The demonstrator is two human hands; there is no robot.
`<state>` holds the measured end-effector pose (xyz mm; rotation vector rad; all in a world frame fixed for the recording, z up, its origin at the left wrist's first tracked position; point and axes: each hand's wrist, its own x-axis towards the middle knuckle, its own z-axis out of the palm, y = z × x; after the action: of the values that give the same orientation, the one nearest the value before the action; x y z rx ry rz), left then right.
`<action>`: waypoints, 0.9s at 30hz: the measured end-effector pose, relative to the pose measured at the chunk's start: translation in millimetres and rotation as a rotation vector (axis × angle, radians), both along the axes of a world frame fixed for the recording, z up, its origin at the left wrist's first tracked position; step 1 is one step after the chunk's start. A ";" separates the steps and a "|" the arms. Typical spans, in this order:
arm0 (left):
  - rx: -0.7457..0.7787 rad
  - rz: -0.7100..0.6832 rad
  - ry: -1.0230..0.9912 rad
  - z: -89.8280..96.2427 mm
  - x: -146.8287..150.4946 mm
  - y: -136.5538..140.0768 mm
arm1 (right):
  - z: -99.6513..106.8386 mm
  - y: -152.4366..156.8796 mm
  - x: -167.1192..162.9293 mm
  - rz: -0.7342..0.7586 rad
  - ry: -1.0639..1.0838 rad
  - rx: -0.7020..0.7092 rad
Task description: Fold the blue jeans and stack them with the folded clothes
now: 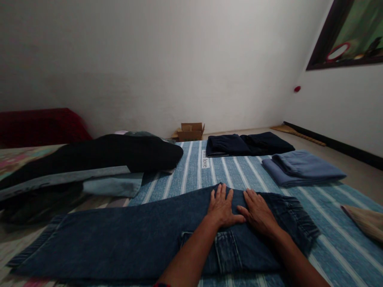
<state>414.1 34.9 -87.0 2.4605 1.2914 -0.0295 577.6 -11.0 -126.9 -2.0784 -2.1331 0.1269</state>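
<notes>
Dark-blue denim trousers (119, 239) lie left to right across the near side of the blue-and-white striped sheet (338, 215). Left hand (221, 208) and right hand (259, 211) rest flat on them, fingers loosely spread, gripping nothing; even outward strokes should smooth best.

The left forearm (191, 254) and the right forearm (297, 255) are bare, each one broader toward the near edge and narrowing toward the far end. The left hand (222, 208) and the right hand (261, 213) are uncovered as well, slim in outline. Low on the left forearm, at the near edge, shows a sliver of dark sleeve (162, 285) with red in it (too little to tell its cut).
</notes>
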 end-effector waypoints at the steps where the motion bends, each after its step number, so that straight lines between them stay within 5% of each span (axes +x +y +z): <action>1: -0.002 -0.001 0.000 0.3 -0.1 0.0 | 0.4 0.0 -0.1 -0.002 -0.001 -0.001; 27: 0.004 -0.016 0.001 -6.7 -1.0 4.8 | 5.7 1.4 -1.7 -0.011 0.002 -0.083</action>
<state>413.1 39.7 -93.7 2.4744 1.2732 -0.0316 575.9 -9.6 -121.2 -2.1339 -2.1506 0.2198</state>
